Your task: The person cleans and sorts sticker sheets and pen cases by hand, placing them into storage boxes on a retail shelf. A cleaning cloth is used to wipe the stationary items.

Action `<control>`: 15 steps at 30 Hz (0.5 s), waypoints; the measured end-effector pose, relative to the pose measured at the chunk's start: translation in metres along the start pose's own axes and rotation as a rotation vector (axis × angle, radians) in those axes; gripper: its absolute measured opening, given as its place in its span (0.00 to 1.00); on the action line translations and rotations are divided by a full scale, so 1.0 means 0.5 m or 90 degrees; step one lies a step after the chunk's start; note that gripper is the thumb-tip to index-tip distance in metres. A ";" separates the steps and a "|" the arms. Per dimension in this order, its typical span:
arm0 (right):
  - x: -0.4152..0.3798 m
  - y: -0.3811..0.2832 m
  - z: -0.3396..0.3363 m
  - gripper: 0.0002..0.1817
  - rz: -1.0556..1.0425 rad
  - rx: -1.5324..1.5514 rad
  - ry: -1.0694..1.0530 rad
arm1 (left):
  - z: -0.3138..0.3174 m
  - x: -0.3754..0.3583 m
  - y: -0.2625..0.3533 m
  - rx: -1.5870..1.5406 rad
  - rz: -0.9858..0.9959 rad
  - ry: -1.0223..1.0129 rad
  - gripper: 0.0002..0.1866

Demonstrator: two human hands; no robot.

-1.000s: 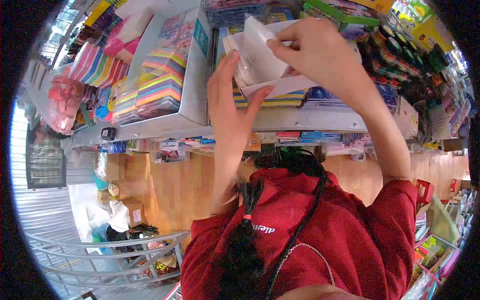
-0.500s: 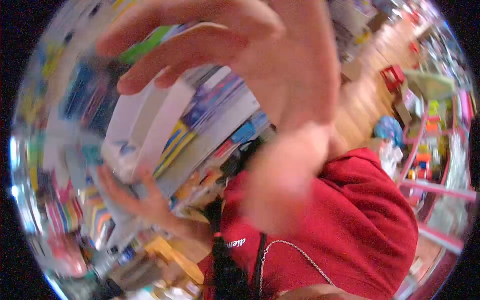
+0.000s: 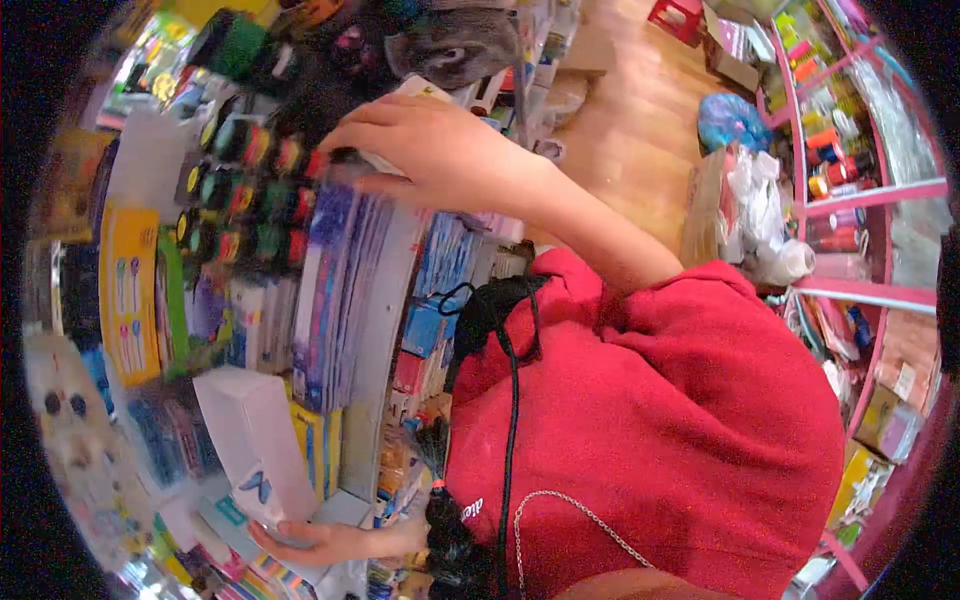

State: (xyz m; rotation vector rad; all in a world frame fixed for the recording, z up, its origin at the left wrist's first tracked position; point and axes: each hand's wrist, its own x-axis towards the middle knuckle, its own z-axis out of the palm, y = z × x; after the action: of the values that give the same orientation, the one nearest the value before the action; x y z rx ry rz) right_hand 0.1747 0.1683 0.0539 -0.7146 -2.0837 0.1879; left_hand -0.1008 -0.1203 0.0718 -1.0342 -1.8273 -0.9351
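Note:
At the upper middle, my right hand reaches over the top of the purple-blue notebooks. Its fingers curl around a small pale-and-dark item that is mostly hidden; I cannot make out what it is. Lower left, my left hand has its fingers stretched out at the lower end of a white box with a blue butterfly print. Thumb and box seem to touch. Beside that box stand yellow-and-blue notebooks.
Rows of dark spools or rolls and a yellow-orange pack fill the shelf ahead. Behind me are pink-framed shelves, a blue plastic bag, white bags and a red crate on the wooden floor.
My right hand, earlier raised open close to the camera, is now at the notebooks with its fingers curled. The view has shifted; my left hand stays near the white box.

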 end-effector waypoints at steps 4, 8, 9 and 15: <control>-0.051 0.098 0.035 0.18 0.013 -0.184 -0.056 | 0.019 0.019 0.009 0.017 0.062 0.112 0.20; -0.064 0.133 0.047 0.17 0.047 -0.224 -0.153 | 0.046 0.031 0.036 -0.037 0.122 0.166 0.20; -0.066 0.134 0.051 0.17 0.040 -0.208 -0.135 | 0.052 0.033 0.042 -0.051 0.133 0.172 0.20; -0.059 0.136 0.041 0.14 0.014 -0.184 -0.114 | 0.080 0.041 0.082 -0.124 0.177 0.199 0.20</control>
State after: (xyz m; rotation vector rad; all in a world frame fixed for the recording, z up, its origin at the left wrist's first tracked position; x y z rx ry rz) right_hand 0.1994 0.2106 -0.0054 -0.9220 -2.3015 -0.0402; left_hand -0.0819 -0.0636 0.0831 -1.1540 -1.3187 -1.0502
